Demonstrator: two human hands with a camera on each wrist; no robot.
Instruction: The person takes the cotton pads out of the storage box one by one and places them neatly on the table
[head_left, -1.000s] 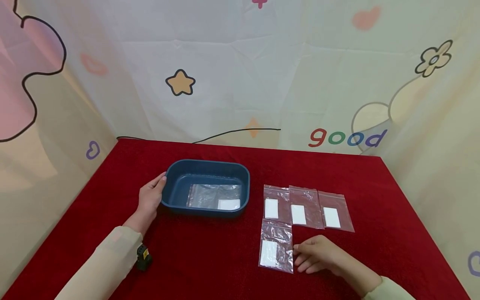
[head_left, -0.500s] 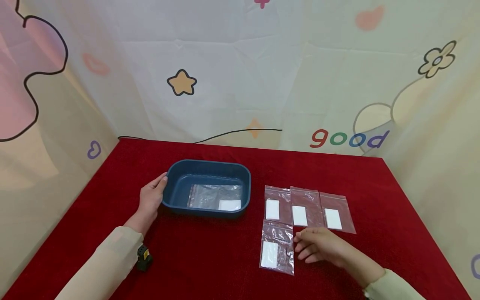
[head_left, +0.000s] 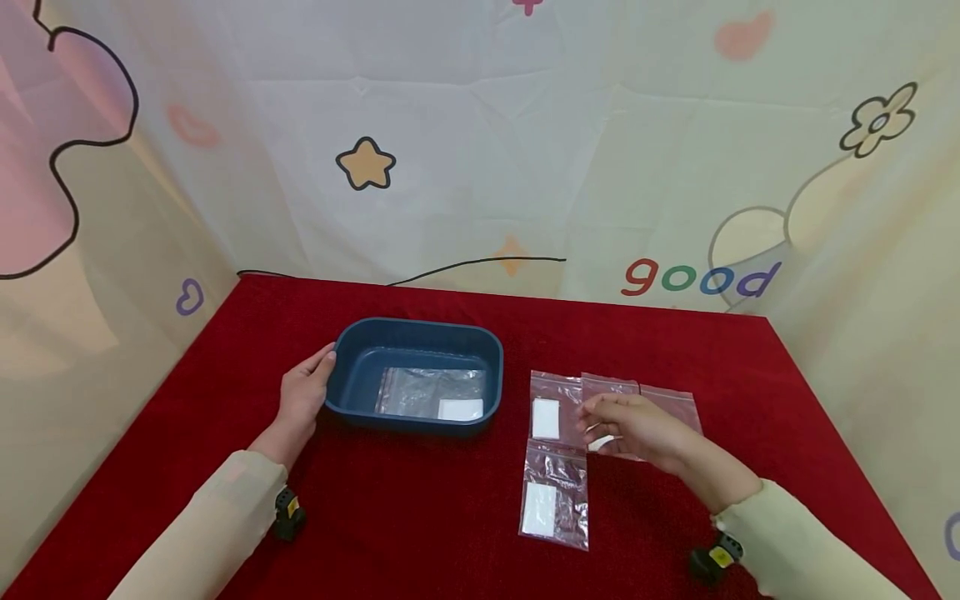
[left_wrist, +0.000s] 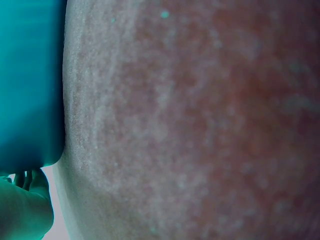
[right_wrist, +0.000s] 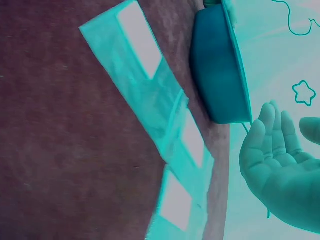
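While L hand grips bin, R hand hovers over bags, relaxed, empty; bags prob. light, limp, slippery; pinch edges.

bin: smooth plstc, semi-matt | bags: clr glossy plstc | tblcloth: matt

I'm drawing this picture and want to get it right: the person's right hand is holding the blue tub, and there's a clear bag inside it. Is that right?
Not quite: it's the left hand that holds the blue tub, as the head view shows. The right hand is away from it. The clear bag is inside, just as you said.
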